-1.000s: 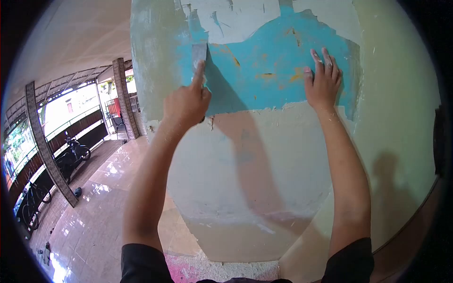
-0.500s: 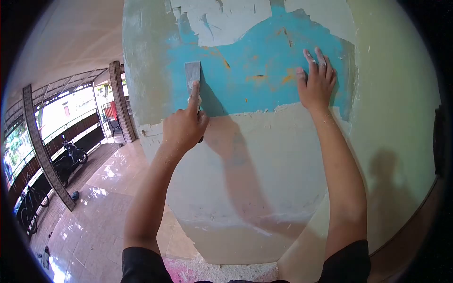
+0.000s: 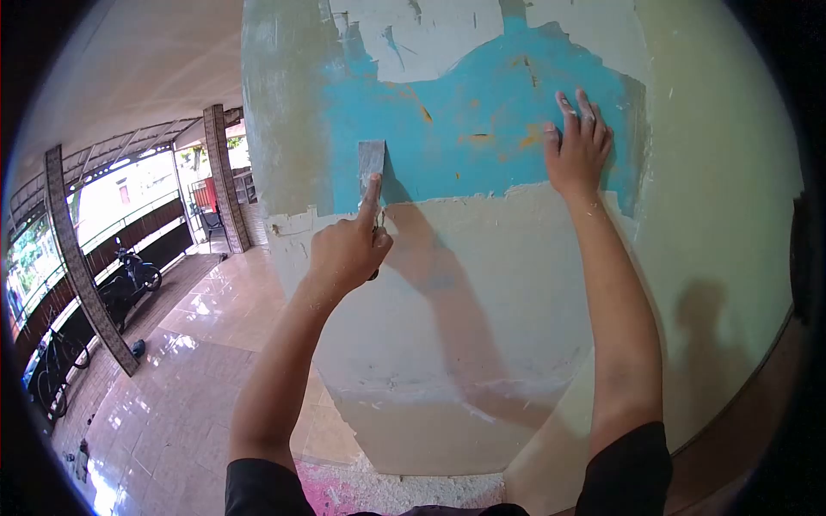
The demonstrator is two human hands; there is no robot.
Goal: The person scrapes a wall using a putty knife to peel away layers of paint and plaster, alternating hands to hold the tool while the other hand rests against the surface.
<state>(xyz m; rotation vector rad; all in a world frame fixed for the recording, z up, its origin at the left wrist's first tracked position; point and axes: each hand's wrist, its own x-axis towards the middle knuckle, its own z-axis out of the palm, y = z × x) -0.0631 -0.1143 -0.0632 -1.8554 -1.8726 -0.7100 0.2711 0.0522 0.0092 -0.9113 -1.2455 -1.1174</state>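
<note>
My left hand point(image 3: 351, 245) is wrapped round a flat metal scraper point(image 3: 372, 158), its index finger stretched along the blade. The blade lies against the turquoise patch point(image 3: 430, 163) of the wall, a little above the ragged lower edge of that patch. Below spreads a pale, whitish wall area point(image 3: 413, 318), with the shadow of my arm across it. My right hand point(image 3: 582, 146) rests on the right part of the turquoise patch, fingers spread and holding nothing. Whitish dust marks its fingertips. Peeling pale paint point(image 3: 430, 43) borders the turquoise at the top.
White and pink debris point(image 3: 404, 490) lies at the wall's foot. On the left are a shiny tiled floor point(image 3: 189, 370), two pillars point(image 3: 86, 258), a motorcycle point(image 3: 133, 271) and a bicycle point(image 3: 60, 361). A greenish wall point(image 3: 714, 198) stands at the right.
My left hand and the scraper have moved down and slightly right over the wall. The view has shifted a little. My right hand stays at the same place on the turquoise patch.
</note>
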